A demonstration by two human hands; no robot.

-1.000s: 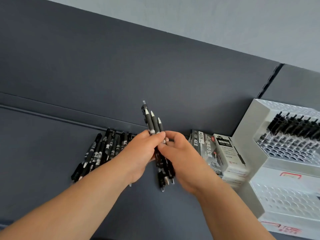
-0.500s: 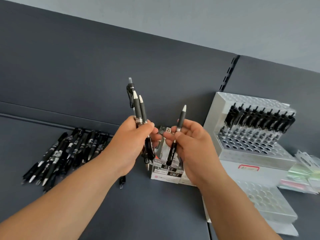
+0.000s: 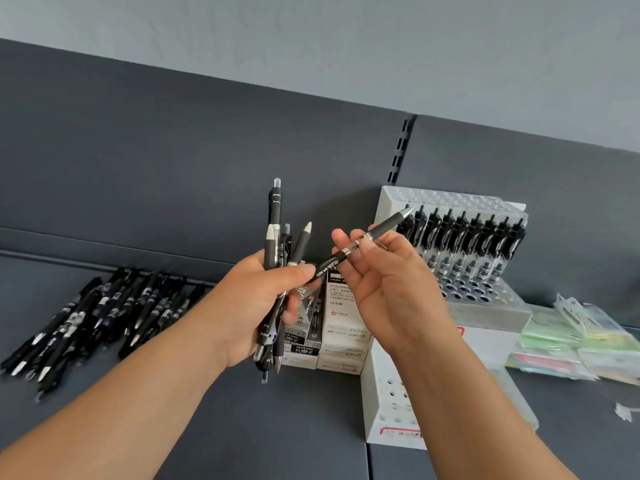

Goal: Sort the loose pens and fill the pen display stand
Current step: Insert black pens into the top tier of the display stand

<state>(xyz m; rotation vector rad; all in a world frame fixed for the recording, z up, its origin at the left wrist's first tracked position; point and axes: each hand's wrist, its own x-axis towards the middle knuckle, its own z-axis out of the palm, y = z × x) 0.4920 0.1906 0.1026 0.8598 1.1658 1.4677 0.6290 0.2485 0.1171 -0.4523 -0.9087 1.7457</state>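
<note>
Slanting across the right grip (image 3: 381,282), a pen (image 3: 384,229) points toward the stand (image 3: 384,393).

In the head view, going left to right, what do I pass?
A heap of loose black pens → left hand gripping a bunch of black pens → right hand pinching a single black pen → white perforated pen display stand → stack of pale green packets.
</note>
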